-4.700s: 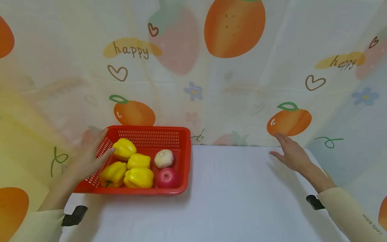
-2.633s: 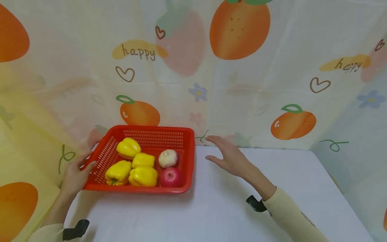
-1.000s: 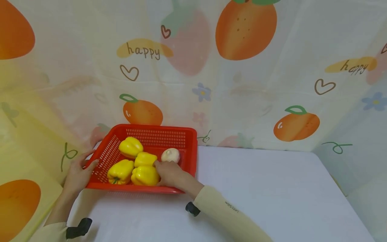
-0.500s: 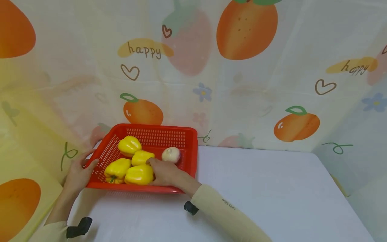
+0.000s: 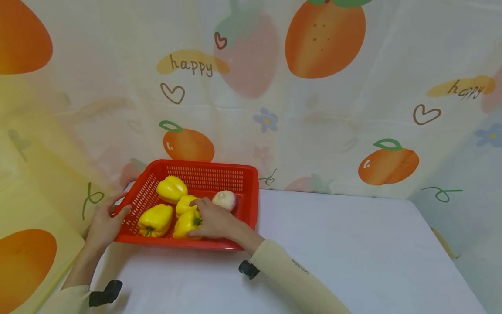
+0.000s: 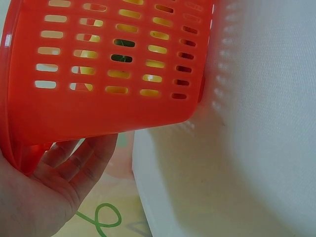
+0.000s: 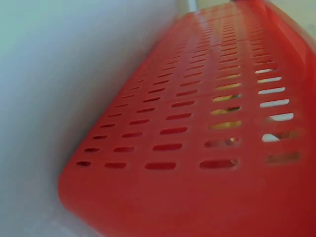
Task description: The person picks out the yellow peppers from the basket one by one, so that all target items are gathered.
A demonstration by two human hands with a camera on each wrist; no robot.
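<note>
A red plastic basket (image 5: 251, 196) with slotted walls holds several yellow bell peppers and a whitish garlic bulb (image 5: 225, 200). My left hand (image 5: 103, 223) grips the basket's left rim; in the left wrist view its fingers (image 6: 89, 160) curl up under that rim. Inside the basket, my right hand (image 5: 215, 221) has thumb and fingers around the front yellow bell pepper (image 5: 184, 224), whose green stem faces the palm. Its fingertips overlap another yellow bell pepper (image 5: 184, 204) just behind. The round pinkish-red piece seen earlier is hidden by this hand.
Two more yellow bell peppers, one at the back (image 5: 171, 189) and one at the front left (image 5: 155, 220), lie in the basket. The white table (image 5: 333, 253) extends to the right. A fruit-printed cloth (image 5: 313, 109) hangs behind it.
My left hand has taken hold of the basket's rim. My right hand has come from the far right into the basket, covering the pinkish-red piece; the front pepper has turned, showing its stem.
</note>
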